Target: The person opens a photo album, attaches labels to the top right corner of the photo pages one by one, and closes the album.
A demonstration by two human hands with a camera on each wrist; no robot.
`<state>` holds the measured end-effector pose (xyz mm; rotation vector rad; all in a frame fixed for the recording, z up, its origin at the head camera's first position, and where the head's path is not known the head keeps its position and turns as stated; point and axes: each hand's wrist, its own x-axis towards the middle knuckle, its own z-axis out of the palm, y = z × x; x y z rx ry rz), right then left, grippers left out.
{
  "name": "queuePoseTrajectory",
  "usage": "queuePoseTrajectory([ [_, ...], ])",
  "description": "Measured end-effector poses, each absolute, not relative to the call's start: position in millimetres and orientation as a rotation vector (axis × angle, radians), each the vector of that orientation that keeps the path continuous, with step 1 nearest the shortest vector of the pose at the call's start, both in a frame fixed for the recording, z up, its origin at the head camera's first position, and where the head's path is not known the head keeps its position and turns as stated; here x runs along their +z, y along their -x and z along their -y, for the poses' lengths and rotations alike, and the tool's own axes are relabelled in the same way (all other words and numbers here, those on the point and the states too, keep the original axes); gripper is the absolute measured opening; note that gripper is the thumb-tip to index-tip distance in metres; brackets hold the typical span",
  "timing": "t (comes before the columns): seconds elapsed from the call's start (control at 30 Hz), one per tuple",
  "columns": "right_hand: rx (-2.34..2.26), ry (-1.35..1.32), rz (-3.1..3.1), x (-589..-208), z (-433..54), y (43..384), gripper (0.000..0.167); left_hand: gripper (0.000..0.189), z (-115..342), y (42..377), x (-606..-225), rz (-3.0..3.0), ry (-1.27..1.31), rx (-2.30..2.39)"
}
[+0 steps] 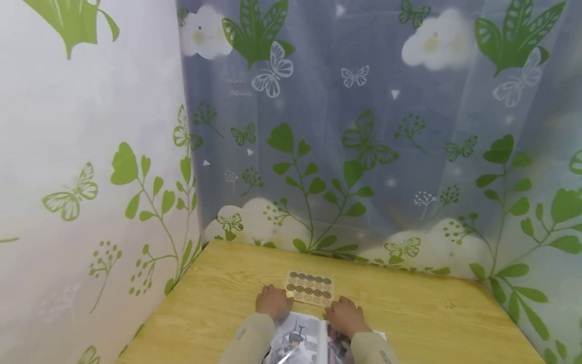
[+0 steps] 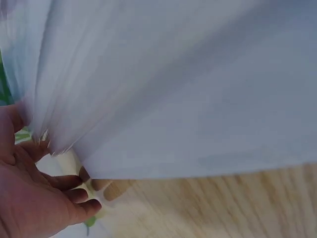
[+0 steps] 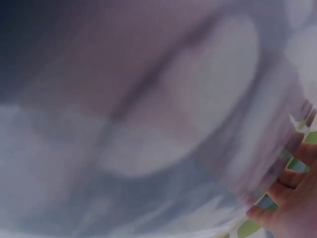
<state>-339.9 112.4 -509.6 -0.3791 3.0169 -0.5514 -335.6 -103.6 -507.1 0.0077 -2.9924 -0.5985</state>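
Head view shows the book already open between left hand and right hand, both gripping its edges, remaining pages uncertain.

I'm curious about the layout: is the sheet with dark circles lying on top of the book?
No, the sheet lies on the table, just beyond the book.

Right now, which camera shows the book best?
The head view: the book lies open there, both sides partly visible, though cut off below. The left wrist view shows only a pale part close up; the right wrist view, a blurred printed part.
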Motion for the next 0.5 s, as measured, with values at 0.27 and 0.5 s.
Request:
queuePoseTrajectory([
  [0.27, -0.531, 0.425, -3.063, -506.6, -113.8, 330.6, 0.032, 0.052, 98.9, 330.4, -494.1, 2.981, 0.130, -0.876],
  [0.5, -0.525, 0.427, -3.033, -504.4, -115.3, 322.3, 0.037, 0.041, 98.9, 328.4, -493.3, 2.926, 0.128, -0.908],
])
